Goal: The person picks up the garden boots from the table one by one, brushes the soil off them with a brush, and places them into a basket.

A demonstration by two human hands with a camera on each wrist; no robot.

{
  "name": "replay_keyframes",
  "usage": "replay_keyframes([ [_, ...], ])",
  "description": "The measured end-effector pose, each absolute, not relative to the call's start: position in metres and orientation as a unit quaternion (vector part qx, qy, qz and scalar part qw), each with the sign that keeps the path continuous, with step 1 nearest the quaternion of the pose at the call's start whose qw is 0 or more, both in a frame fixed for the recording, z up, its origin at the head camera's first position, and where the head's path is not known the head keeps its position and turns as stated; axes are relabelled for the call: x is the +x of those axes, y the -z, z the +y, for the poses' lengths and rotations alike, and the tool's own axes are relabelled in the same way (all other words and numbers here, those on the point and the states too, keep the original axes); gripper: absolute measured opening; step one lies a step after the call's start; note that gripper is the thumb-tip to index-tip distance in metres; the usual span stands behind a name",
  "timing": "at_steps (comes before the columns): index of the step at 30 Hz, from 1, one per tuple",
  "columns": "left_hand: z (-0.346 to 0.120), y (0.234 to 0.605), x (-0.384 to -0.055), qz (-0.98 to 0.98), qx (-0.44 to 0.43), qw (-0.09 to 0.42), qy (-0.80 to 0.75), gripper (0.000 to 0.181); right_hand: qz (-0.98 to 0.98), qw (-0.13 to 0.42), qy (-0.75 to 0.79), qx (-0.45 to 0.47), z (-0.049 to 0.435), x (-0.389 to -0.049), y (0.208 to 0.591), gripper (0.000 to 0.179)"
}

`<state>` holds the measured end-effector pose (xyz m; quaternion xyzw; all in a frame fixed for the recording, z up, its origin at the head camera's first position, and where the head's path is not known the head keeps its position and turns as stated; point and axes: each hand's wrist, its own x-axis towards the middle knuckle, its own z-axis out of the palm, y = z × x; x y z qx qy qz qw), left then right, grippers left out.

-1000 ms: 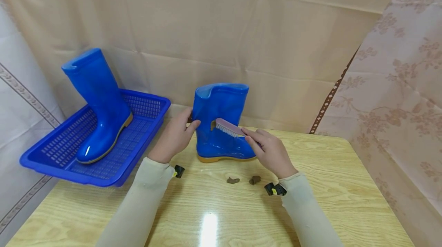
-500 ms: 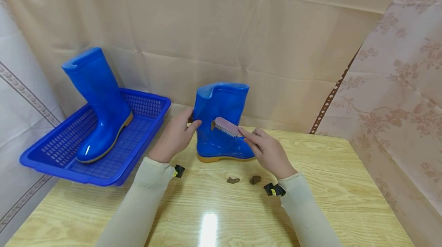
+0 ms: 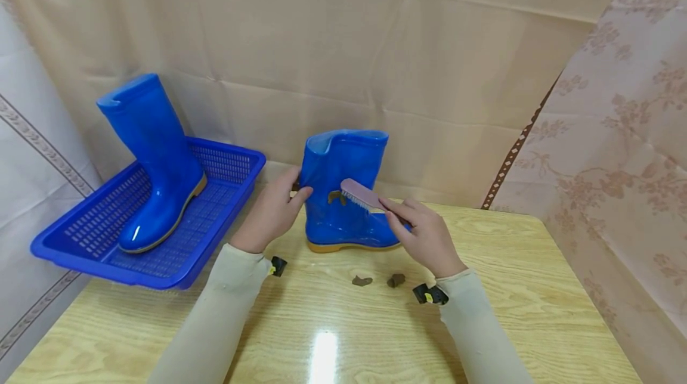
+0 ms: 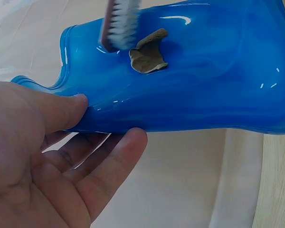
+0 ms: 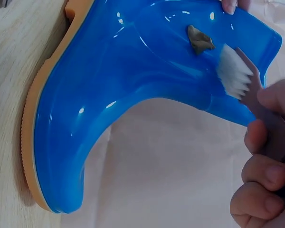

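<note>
A blue rain boot (image 3: 343,160) with a tan sole stands upright on the table, toe to the right. My left hand (image 3: 274,208) holds the back of its shaft, thumb (image 4: 69,110) on the near side and fingers at the back edge. A brown clump of mud (image 4: 148,53) sticks to the boot's side. My right hand (image 3: 426,238) grips the handle of a mauve scrub brush (image 3: 362,194). White bristles (image 5: 232,71) face the boot just beside the mud, on the side nearer the boot top in the wrist views.
Left of the boot, a blue plastic basket (image 3: 222,241) holds a second blue rain boot (image 3: 161,145). Two mud pieces, one flat (image 3: 362,281) and one lumpy (image 3: 396,280), lie on the wood-grain table (image 3: 300,324) in front. A beige curtain (image 3: 343,44) hangs behind.
The brush first slid slightly left over the mud, then moved right and a little up, off it, so more of the clump shows. The left hand and the boot have hardly shifted.
</note>
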<state>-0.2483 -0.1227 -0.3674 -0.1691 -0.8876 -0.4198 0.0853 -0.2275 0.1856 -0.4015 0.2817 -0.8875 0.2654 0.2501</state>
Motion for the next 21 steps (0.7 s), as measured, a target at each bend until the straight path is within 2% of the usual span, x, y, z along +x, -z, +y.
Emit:
replay_keyframes([
  [7,-0.1219,0.3680,-0.2495,-0.889,-0.178,0.092,0.412,0.033,-0.891,0.241,-0.250,0.291,0.1820,-0.2268,0.4038,0.042],
  [17,-0.1220,0.3671,-0.2484,-0.891,-0.169,0.083,0.413,0.036,-0.900,0.200,-0.245,0.299,0.1830,-0.2255,0.4006,0.037],
  [21,-0.1221,0.3673,-0.2487,-0.892,-0.167,0.082,0.413,0.036,-0.897,0.202,-0.248,0.305,0.1829,-0.2260,0.4014,0.037],
])
